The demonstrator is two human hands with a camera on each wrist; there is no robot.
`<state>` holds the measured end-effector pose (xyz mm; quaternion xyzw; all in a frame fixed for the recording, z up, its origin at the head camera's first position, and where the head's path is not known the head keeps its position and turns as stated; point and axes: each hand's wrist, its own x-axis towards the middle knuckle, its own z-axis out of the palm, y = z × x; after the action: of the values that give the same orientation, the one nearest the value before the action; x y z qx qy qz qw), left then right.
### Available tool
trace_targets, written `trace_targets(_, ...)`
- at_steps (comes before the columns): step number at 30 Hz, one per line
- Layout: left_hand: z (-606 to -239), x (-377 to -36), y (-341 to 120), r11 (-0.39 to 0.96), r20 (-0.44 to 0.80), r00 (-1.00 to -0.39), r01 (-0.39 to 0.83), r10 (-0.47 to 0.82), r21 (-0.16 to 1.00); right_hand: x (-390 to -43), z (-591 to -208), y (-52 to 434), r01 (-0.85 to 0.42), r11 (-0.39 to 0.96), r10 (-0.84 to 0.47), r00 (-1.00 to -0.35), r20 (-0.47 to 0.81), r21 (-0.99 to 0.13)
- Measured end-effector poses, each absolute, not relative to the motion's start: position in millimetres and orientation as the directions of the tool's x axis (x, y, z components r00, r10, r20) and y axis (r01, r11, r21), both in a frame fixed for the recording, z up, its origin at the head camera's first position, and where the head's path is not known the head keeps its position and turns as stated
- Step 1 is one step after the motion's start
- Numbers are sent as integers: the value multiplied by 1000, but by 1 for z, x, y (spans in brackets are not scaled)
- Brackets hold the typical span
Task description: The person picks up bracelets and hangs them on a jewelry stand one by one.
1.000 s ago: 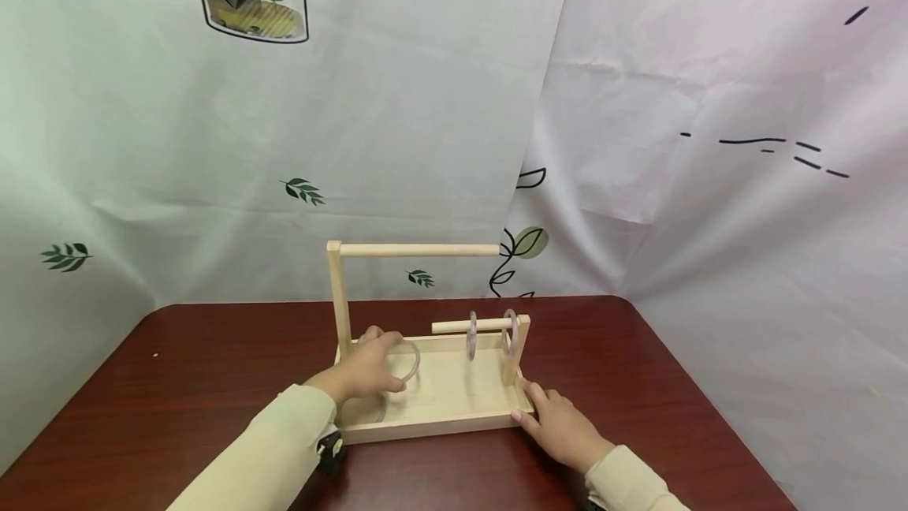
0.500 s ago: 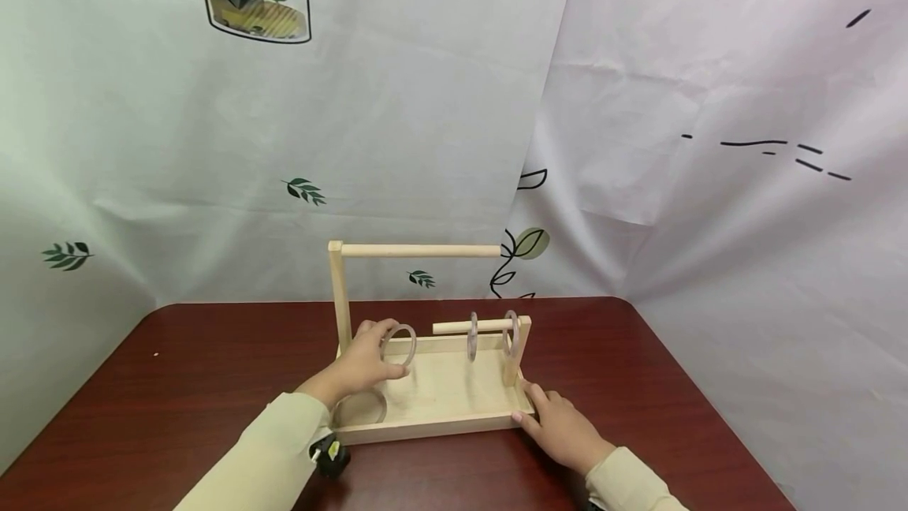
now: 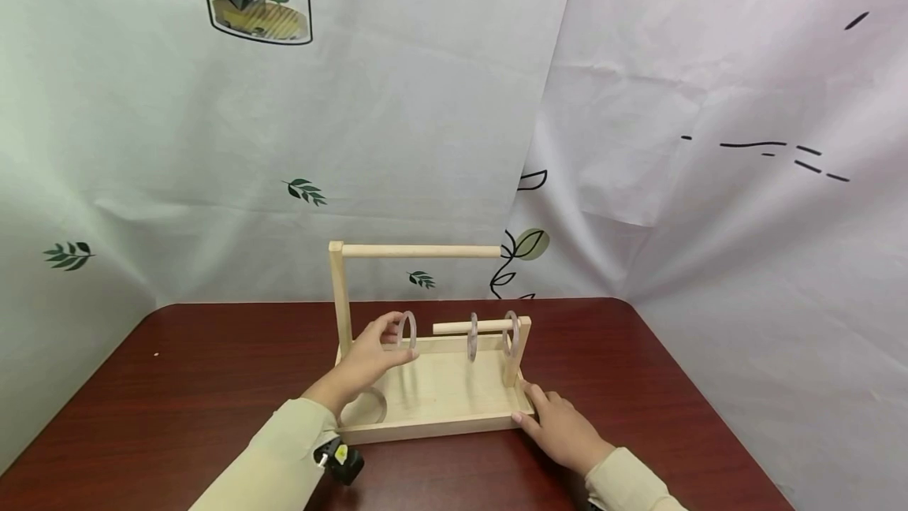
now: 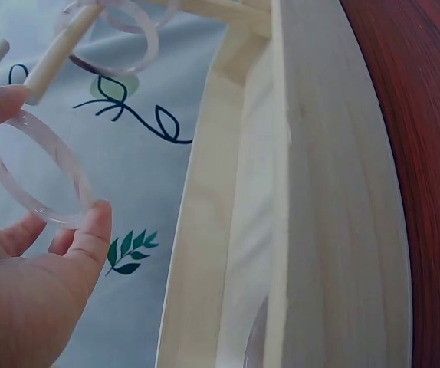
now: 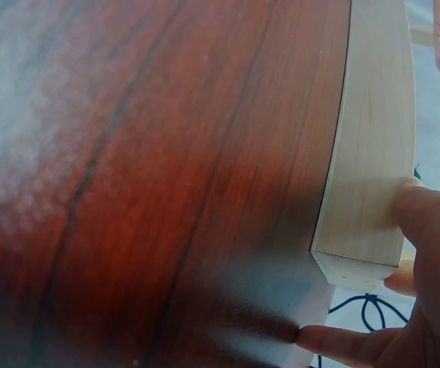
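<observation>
My left hand (image 3: pixel 369 361) pinches a translucent pale bangle (image 3: pixel 414 330) upright between thumb and fingers, above the left half of a wooden bangle stand (image 3: pixel 433 427). In the left wrist view the held bangle (image 4: pixel 67 162) is close to the free end of the lower bar (image 4: pixel 55 63), apparently not around it. Two similar bangles hang on that bar in the head view, one midway (image 3: pixel 472 345) and one near its post (image 3: pixel 515 337). Another bangle (image 3: pixel 385 408) lies in the tray's left front corner. My right hand (image 3: pixel 560 428) grips the tray's right front corner.
The stand's upper bar (image 3: pixel 422 251) runs rightward from a tall left post (image 3: pixel 340 298) and carries no bangle. A dark red table (image 3: pixel 177 400) lies beneath. A printed white curtain (image 3: pixel 426 101) rises behind it.
My left hand has lifted the bangle up from low in the tray and turned it more edge-on, toward the lower bar's end. The right hand stays at the corner.
</observation>
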<state>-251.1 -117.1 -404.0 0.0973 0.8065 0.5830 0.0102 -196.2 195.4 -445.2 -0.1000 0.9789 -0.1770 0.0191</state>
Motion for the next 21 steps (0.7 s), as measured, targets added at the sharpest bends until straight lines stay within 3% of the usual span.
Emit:
trace_targets(8, -402, -252, -108, 139, 69, -979, 97, 193, 986, -195, -445, 195, -195, 914, -207, -978, 5, -356)
trace_targets(21, -399, -253, -90, 53, 61, -976, 73, 210, 996, -194, -443, 194, -194, 915, -204, -979, 11, -354)
